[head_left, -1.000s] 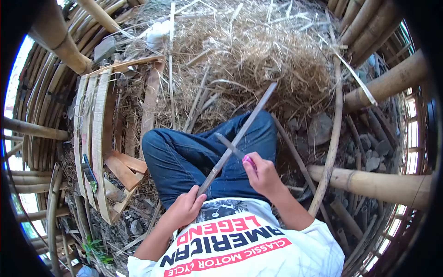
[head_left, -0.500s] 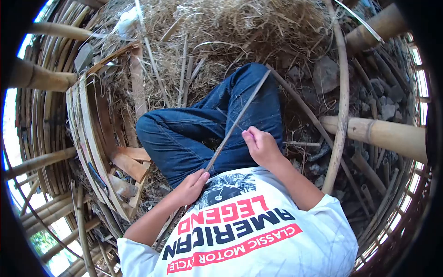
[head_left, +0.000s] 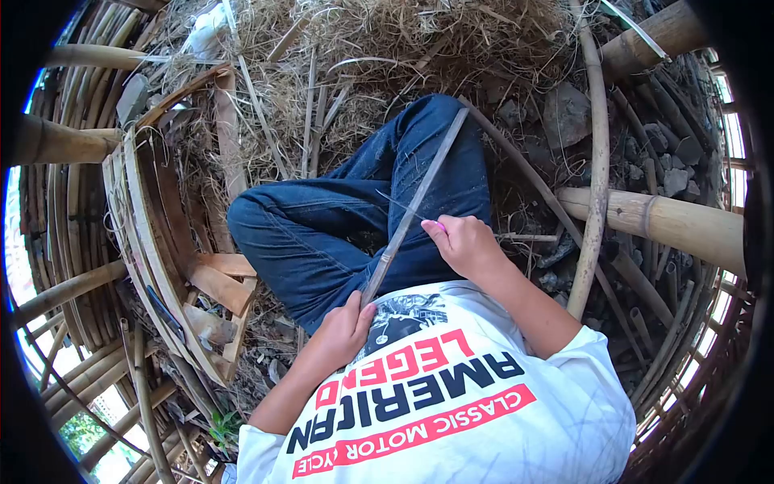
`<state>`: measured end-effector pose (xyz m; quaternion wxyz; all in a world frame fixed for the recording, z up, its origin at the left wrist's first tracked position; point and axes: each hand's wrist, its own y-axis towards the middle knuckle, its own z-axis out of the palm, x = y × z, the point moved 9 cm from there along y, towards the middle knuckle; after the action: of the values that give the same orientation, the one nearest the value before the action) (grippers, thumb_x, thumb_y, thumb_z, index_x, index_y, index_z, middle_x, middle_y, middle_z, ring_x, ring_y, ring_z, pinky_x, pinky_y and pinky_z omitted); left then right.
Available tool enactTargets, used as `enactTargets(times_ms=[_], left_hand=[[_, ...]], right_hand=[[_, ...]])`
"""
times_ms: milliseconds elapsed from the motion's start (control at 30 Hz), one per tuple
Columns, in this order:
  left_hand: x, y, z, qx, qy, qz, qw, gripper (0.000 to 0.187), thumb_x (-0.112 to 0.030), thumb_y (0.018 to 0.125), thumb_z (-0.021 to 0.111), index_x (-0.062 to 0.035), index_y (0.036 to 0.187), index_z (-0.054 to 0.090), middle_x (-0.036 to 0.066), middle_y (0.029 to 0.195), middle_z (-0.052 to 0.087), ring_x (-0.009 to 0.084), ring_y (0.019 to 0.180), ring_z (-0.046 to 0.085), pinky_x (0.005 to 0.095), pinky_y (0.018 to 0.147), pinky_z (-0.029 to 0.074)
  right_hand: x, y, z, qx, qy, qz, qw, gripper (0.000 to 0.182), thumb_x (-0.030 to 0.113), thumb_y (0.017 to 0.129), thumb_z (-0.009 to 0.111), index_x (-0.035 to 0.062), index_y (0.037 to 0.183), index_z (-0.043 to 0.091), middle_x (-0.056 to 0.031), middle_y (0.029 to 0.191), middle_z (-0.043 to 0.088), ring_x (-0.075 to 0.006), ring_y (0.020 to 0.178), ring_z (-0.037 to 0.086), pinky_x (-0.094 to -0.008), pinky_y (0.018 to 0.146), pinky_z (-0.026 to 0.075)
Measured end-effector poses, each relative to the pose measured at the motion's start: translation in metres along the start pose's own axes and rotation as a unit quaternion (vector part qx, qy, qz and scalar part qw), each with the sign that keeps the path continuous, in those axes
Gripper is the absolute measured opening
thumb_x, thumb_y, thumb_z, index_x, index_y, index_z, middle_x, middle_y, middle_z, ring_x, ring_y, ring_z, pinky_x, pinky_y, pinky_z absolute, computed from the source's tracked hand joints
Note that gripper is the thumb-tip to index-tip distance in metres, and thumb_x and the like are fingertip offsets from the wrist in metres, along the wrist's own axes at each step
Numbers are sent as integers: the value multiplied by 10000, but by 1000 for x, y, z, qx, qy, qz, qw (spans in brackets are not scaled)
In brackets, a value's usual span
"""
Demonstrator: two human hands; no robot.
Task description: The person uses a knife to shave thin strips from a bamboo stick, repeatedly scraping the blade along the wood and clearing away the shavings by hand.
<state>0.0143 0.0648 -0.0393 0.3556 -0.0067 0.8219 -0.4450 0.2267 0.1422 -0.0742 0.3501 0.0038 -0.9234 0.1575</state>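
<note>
A long, thin bamboo strip (head_left: pixel 419 192) slants across my lap, from my raised knee down toward my waist. Its lower end is pinched in my left hand (head_left: pixel 345 329), which rests against the shirt. My right hand (head_left: pixel 468 244) is closed around the pink handle of a knife (head_left: pixel 397 202). The narrow blade crosses the strip near its middle and points to the upper left. Most of the handle is hidden inside the fingers.
Dry shavings (head_left: pixel 484 48) are heaped beyond my legs. On the left stands a curved bundle of split bamboo slats (head_left: pixel 153 250) with wood pieces. Thick bamboo poles (head_left: pixel 669 226), a thin branch (head_left: pixel 599 145) and rocks (head_left: pixel 568 121) lie on the right.
The knife has turned so that more of its blade shows across the strip. My left hand and the strip's lower end have shifted slightly right and down; the whole view has moved a little.
</note>
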Motion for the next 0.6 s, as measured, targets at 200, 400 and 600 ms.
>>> enactTargets(times_ms=[200, 400, 600], left_hand=[[-1, -2, 5, -17, 1, 4, 1000, 312, -271, 1007, 436, 40, 1015, 457, 317, 746, 582, 499, 760, 572, 519, 644, 415], [-1, 2, 9, 6, -2, -1, 1000, 300, -263, 1007, 429, 35, 1017, 459, 311, 725, 575, 499, 732, 567, 526, 637, 408], [3, 2, 11, 4, -7, -15, 1000, 293, -253, 1004, 434, 40, 1007, 454, 295, 701, 571, 487, 709, 563, 524, 628, 399]], right_hand=[[4, 0, -1, 3, -18, -9, 1000, 479, 432, 958, 512, 30, 732, 641, -243, 638, 615, -432, 630, 629, -503, 571, 517], [-1, -1, -1, 14, -50, -15, 999, 464, 416, 959, 519, 29, 724, 619, -223, 629, 619, -415, 620, 634, -490, 554, 516], [-4, -2, 4, 26, -40, 1, 999, 476, 422, 963, 515, 27, 712, 602, -232, 638, 610, -431, 630, 621, -497, 552, 501]])
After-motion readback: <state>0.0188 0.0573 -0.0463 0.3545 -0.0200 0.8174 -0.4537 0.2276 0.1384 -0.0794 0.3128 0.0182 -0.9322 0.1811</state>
